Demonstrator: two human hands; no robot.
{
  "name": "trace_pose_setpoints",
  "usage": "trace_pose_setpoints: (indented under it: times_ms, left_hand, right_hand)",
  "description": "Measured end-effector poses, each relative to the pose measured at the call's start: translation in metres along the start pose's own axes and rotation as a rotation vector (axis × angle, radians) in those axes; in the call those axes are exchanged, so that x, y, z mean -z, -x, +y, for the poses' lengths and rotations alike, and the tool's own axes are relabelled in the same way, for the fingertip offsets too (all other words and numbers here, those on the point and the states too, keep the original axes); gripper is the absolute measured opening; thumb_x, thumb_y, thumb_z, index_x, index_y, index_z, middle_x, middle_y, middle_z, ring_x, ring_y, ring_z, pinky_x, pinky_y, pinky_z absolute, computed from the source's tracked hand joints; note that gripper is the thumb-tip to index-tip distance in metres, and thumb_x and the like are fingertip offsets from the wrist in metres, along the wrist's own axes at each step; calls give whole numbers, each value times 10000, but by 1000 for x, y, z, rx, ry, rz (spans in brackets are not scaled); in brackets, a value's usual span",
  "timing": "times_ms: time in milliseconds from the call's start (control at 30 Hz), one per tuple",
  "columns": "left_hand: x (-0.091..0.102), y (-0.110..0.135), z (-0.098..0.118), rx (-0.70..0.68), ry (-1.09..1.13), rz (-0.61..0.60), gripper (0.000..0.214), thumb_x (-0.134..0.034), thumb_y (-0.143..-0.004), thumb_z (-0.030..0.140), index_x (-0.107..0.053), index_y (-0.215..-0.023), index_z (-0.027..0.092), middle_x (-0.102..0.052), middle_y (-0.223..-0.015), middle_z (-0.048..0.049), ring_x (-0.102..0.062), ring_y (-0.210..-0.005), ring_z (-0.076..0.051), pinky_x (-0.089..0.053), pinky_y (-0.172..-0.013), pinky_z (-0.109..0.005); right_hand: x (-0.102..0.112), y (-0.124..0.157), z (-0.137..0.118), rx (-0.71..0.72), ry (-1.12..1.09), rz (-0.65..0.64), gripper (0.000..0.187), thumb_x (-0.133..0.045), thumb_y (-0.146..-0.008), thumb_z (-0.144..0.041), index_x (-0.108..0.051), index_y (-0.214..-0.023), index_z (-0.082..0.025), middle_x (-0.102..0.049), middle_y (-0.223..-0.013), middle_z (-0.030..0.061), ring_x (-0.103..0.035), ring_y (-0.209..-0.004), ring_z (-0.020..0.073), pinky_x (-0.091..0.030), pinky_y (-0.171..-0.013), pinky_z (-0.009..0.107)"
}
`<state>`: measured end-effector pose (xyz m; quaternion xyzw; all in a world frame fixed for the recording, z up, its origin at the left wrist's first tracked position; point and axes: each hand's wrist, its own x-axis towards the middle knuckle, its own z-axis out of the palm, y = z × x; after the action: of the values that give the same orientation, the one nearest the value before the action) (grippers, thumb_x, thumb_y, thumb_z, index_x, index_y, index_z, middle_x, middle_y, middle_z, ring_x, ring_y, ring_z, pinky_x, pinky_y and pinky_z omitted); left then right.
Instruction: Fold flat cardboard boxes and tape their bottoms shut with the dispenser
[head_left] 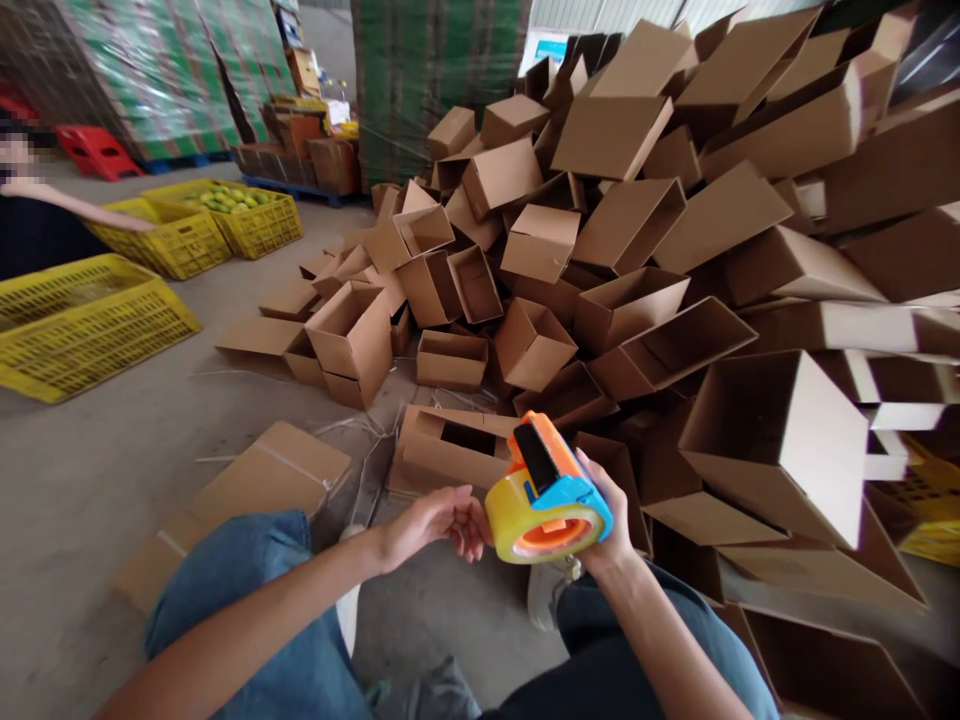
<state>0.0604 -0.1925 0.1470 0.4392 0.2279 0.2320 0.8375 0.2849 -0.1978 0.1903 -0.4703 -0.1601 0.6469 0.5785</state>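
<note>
My right hand (606, 510) is closed around a tape dispenser (559, 475), orange and blue with a black part on top. A wide roll of yellowish clear tape (510, 520) sits in it, its round side turned toward me. Just left of the roll is my left hand (442, 522), its fingers loosely bent and slightly apart, with nothing visible in them. Whether its fingertips touch the roll I cannot tell. Beyond the dispenser lies a cardboard box (420, 455) with a dark opening in its top, partly hidden by the dispenser.
A big heap of open cardboard boxes (540, 240) rises ahead and to the right. Flattened cardboard (277, 465) lies by my left knee, with loose straps (367, 450) nearby. Yellow crates (97, 330) stand at left, one holding green-yellow fruit (232, 198). A person's arm (90, 208) reaches toward a crate.
</note>
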Motion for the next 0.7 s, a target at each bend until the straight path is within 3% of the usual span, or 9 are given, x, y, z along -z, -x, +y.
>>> trace_pose_setpoints:
  times_ms: [167, 333, 533, 700]
  left_hand:
    - [2, 0, -1, 4, -50, 17, 588, -379, -927, 631, -672, -830, 131, -657, -708, -58, -563, -660, -163, -393, -695, -308]
    - [4, 0, -4, 18, -119, 12, 616, -373, -911, 677, -668, -830, 142, -666, -716, -57, -584, -679, -171, -401, -705, -309]
    - [3, 1, -7, -2, -114, 39, 544, -548, -851, 661, -687, -784, 140, -653, -692, -44, -591, -662, -165, -439, -700, -302]
    - [1, 0, -6, 9, -78, 79, 575, -522, -838, 699, -667, -776, 145, -655, -713, -57, -582, -657, -174, -444, -692, -324]
  right_hand:
    - [-1, 4, -3, -35, 47, 35, 358, -856, -532, -491, -643, -594, -210, -677, -560, 6, -619, -503, 202, -531, -571, 333]
    - [-1, 8, -3, -51, 130, 62, 410, -879, -474, -522, -637, -569, -205, -633, -522, 13, -593, -516, 206, -502, -565, 340]
    - [6, 10, 0, -53, 223, 78, 536, -875, -412, -616, -748, -707, -186, -704, -715, 53, -647, -763, 271, -522, -664, 342]
    - [14, 10, 0, -22, 271, 77, 521, -856, -472, -626, -769, -754, -196, -720, -850, 61, -632, -846, 266, -518, -668, 321]
